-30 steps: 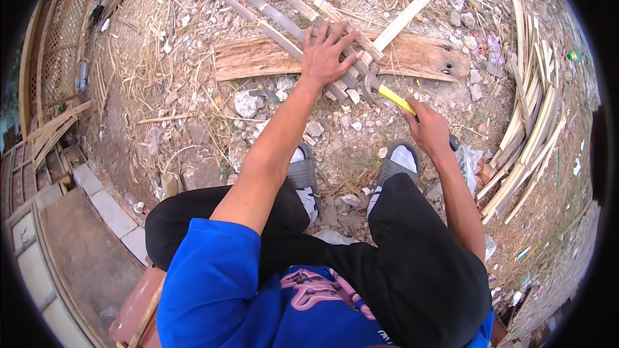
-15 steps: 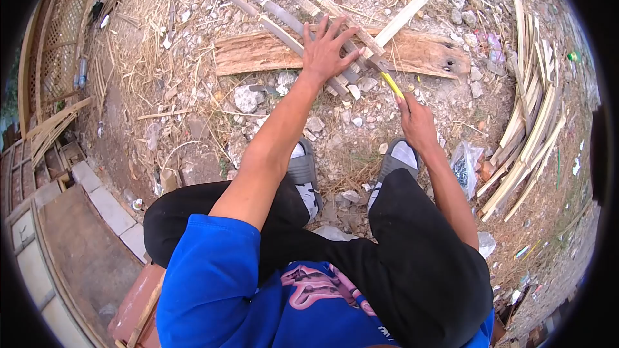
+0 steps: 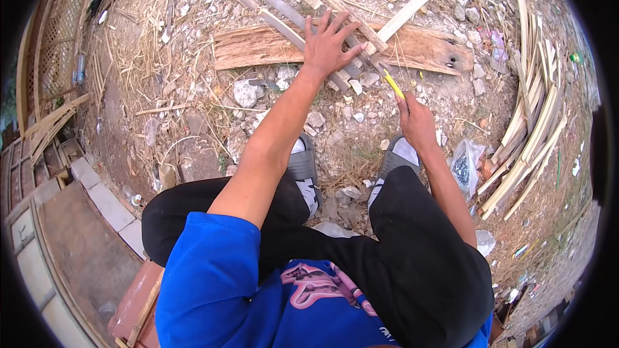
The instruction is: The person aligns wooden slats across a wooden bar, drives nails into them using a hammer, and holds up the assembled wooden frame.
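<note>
My left hand (image 3: 327,46) lies flat with its fingers spread, pressing on several long, narrow wooden strips (image 3: 281,8). Those strips cross over a weathered plank (image 3: 255,49) on the ground. In my right hand (image 3: 418,124) is a tool with a yellow handle (image 3: 393,84), the fingers wrapped round it. Its greyish metal end is by the near ends of the strips, right of my left hand; its exact kind is hard to make out. A pale wooden strip (image 3: 422,0) slants from the plank to the upper right.
Curved wooden strips (image 3: 532,122) are piled at the right. A clear plastic bag (image 3: 465,164) lies near my right forearm. Stones (image 3: 247,93) and dry straw litter the ground. At the left are a wooden lattice (image 3: 61,45) and a brown board (image 3: 90,251).
The tool's metal end has shifted slightly down and right, away from the strips' ends. A strip under my left hand has moved a little to the right. The left hand stays spread.
</note>
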Available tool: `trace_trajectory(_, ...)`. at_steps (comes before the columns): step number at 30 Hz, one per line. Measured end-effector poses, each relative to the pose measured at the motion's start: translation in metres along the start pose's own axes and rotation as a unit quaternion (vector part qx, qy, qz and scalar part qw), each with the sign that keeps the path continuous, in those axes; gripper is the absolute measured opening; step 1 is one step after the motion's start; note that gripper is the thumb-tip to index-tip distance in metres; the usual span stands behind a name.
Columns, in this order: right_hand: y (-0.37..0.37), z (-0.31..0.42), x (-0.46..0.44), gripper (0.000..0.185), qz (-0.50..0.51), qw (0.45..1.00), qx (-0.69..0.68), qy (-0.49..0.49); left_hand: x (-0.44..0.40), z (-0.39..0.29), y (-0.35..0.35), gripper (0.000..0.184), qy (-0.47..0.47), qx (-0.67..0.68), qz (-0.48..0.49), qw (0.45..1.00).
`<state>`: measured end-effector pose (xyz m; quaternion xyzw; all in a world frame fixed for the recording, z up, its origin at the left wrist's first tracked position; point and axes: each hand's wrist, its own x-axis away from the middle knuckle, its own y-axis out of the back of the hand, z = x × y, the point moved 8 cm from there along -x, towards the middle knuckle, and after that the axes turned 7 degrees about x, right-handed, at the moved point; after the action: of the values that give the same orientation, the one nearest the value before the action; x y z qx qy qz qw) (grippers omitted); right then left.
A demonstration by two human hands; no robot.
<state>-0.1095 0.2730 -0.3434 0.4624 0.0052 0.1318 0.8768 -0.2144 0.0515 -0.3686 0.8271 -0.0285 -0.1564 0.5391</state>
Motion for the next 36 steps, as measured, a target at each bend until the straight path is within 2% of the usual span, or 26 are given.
trace_trajectory(6, 0.003, -0.013, 0.0, 0.018, 0.009, 0.997, -0.009, -0.073, 0.0, 0.002, -0.003, 0.058, -0.004, -0.001, -0.002, 1.0)
trace_trajectory(9, 0.011, -0.01, 0.003, 0.018, -0.032, 0.999, 0.017, -0.039, 0.0, 0.003, -0.006, 0.055, 0.018, -0.011, 0.036, 0.999)
trace_trajectory(12, 0.03, 0.004, -0.001, 0.023, -0.148, 0.983, 0.072, 0.078, 0.0, -0.007, -0.003, 0.049, -0.024, -0.055, 0.02, 0.998)
trace_trajectory(18, 0.031, 0.013, -0.018, 0.031, -0.058, 0.975, 0.169, 0.131, 0.0, -0.005, -0.007, 0.042, -0.021, -0.063, 0.032, 0.997)
trace_trajectory(21, 0.033, 0.022, -0.022, 0.031, -0.052, 0.953, 0.206, 0.217, 0.001, -0.005, -0.008, 0.042, -0.018, -0.06, 0.03, 0.998)
trace_trajectory(24, 0.037, 0.018, -0.036, 0.031, -0.025, 0.952, 0.261, 0.158, 0.001, -0.005, -0.005, 0.043, -0.013, -0.042, 0.022, 0.999)
trace_trajectory(31, 0.032, 0.044, -0.021, 0.03, -0.028, 0.947, 0.228, 0.224, 0.0, -0.004, -0.008, 0.043, -0.021, -0.055, 0.03, 0.998)
trace_trajectory(34, 0.036, 0.025, -0.04, 0.031, -0.016, 0.956, 0.256, 0.144, 0.001, -0.004, -0.007, 0.044, -0.015, -0.063, 0.036, 0.997)
trace_trajectory(36, 0.035, 0.036, -0.034, 0.031, -0.019, 0.954, 0.248, 0.169, 0.0, -0.003, -0.008, 0.044, -0.019, -0.066, 0.036, 0.997)
